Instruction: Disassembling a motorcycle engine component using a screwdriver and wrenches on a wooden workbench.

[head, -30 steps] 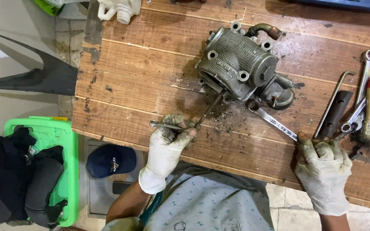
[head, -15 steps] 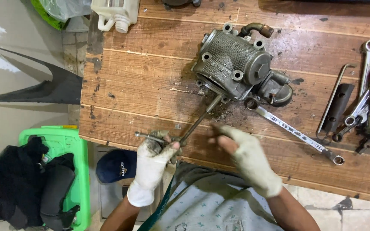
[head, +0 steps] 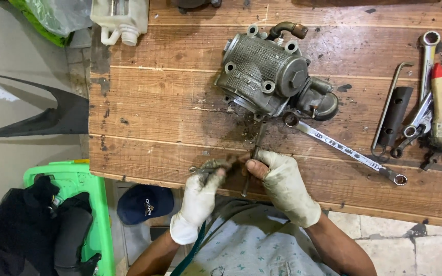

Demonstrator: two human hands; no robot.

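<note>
We see both gloved hands meeting at the near edge of the wooden workbench (head: 144, 117). The left hand (head: 200, 191) is closed around a small metal tool (head: 206, 167), whose end sticks out to the left of the fingers. The right hand (head: 282, 181) is closed on a long thin rod (head: 254, 153), thumb and fingers pinching it about midway; the rod runs from beside the bench's front edge up to the underside of the grey engine casting (head: 269, 76), and its top end looks to touch the casting, though we cannot tell for sure.

The casting sits in the upper middle of the bench, a curved pipe stub at its top. Just right of the rod, a long ring spanner (head: 344, 149) lies slantwise, one ring close under the casting, the other towards the right. Further right lies a heap of spanners and hand tools (head: 431, 112), well apart from the hands.

Bare planks stretch left of the casting as far as the bench's left edge. A white plastic jug (head: 121, 18) stands at the far left corner. Below the bench edge, on the floor, we see a dark cap (head: 144, 203) and a green crate (head: 85, 199) holding dark clothing.
</note>
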